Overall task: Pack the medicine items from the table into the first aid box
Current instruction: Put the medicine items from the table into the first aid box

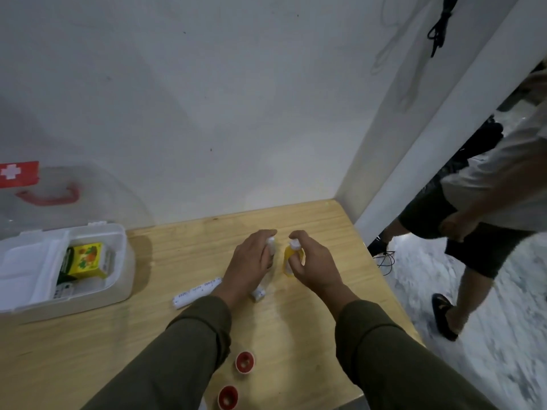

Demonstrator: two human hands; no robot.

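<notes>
**Two small bottles taken up at once from the wooden table**

A small clear plastic bottle with a white cap (270, 247) is covered by the left hand (250, 266), whose fingers are curled over it; whether it is already lifted off the light wooden table (322, 226) cannot be told. A small yellow plastic bottle with a white cap (291, 257) is clasped by the right hand (313, 263), fingers closed around its body. The two bottles lie just beside each other near the far middle of the table.

The white plastic first aid box (118, 261) stands open at the left, well apart from the hands, its clear lid (88, 202) with a red handle raised behind it. A yellow and green carton (84, 258) is already seen in one compartment. Still on the table are a white printed tube-like roll (196, 292), partly hidden by the left wrist, and two small red caps or cups (245, 362) near the front edge.

Both bottles are judged to be light, stiff and smooth, so a slip is possible if they are pinched at the cap. A hold around the middle of the body is judged safest. The roll is probably soft and light, best taken at its centre.
</notes>
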